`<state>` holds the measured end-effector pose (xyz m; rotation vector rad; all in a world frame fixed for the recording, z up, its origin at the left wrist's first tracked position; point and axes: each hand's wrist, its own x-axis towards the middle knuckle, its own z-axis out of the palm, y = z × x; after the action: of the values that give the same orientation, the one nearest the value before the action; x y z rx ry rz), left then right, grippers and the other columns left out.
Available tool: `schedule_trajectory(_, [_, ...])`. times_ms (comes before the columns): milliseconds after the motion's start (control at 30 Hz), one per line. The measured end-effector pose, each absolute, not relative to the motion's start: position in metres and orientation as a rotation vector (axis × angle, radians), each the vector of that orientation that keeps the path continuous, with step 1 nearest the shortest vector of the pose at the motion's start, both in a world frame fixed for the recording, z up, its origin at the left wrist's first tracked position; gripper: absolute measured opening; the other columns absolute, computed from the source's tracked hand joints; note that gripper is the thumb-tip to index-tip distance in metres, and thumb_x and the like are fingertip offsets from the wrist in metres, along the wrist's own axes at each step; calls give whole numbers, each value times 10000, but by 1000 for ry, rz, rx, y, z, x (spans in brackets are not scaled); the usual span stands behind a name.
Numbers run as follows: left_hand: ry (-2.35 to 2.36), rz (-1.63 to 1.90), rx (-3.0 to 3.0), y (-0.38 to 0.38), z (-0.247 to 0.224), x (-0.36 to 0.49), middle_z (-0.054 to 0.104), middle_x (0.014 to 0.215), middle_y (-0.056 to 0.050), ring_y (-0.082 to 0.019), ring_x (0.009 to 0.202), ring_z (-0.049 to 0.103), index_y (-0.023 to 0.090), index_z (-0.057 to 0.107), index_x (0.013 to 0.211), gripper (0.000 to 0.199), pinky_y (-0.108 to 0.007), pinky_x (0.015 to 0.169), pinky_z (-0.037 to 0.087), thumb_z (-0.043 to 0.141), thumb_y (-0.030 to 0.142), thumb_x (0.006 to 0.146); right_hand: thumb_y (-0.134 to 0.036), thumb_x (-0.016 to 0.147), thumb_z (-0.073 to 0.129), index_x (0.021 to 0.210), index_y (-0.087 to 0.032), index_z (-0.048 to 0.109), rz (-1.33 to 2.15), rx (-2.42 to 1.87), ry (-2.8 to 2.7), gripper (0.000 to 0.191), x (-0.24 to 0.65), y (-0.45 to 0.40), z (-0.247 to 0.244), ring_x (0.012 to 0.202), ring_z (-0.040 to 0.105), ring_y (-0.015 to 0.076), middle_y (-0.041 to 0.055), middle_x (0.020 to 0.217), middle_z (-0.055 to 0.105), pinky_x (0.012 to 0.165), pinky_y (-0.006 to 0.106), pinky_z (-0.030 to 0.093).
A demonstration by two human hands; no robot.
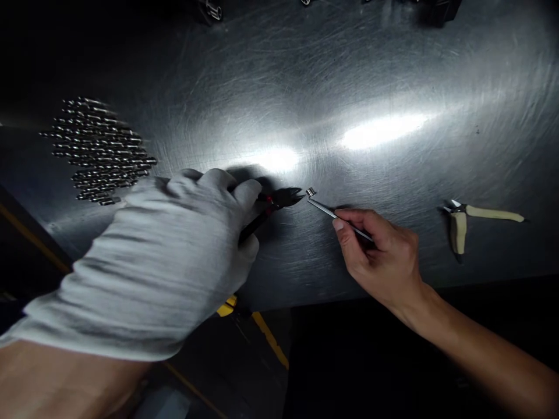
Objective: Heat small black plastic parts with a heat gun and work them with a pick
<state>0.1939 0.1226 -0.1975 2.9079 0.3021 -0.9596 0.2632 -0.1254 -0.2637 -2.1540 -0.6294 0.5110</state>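
Observation:
My left hand (187, 250), in a white glove, is closed around the dark handles of a pair of pliers (279, 199) with red marks near the joint. The pliers' jaws point right. Bare, my right hand (379, 250) pinches a thin silver rod (325, 210) whose tip points up and left. Just above the rod's tip lies a small shiny metal piece (310, 192), close to the ends of the jaws. Whether the rod touches this piece cannot be made out.
Many small metal pins (102, 151) lie in a group on the metal table (279, 87) at the left. Pliers with cream handles (491, 213) rest at the right. Dark and metal objects sit at the far edge. A yellow object (227, 306) shows below the near edge.

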Motion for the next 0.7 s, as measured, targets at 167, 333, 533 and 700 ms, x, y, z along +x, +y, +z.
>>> schedule_trajectory(167, [274,-1014,2931,124,-194,206,596,933,-51,-300,728,620,354,618,1306,520,-532,717,562,594,605,851,-159,925,721,1091,-244,742,500,-2172,-609,187,267,-128,-261,674,721,150,-22,879,794,653,300,613])
schedule_trajectory(333, [365,-1006,2885,119,-194,211,577,876,-10,-262,739,623,395,617,1344,478,-512,792,544,618,515,881,-161,922,724,1092,-257,743,484,-2176,-581,197,269,-128,-262,623,693,147,-30,841,782,624,305,609])
schedule_trajectory(533, [404,-1023,2841,120,-194,217,621,890,-3,-265,743,643,418,645,1303,476,-498,796,549,683,487,834,-184,927,718,1090,-271,737,471,-2181,-582,186,271,-128,-265,574,663,146,-30,819,769,567,310,580])
schedule_trajectory(700, [377,-1003,2777,120,-193,221,643,932,7,-244,757,638,400,647,1303,457,-488,821,546,668,481,853,-186,928,719,1086,-261,741,470,-2185,-581,177,272,-127,-265,527,614,128,-32,793,751,534,300,550])
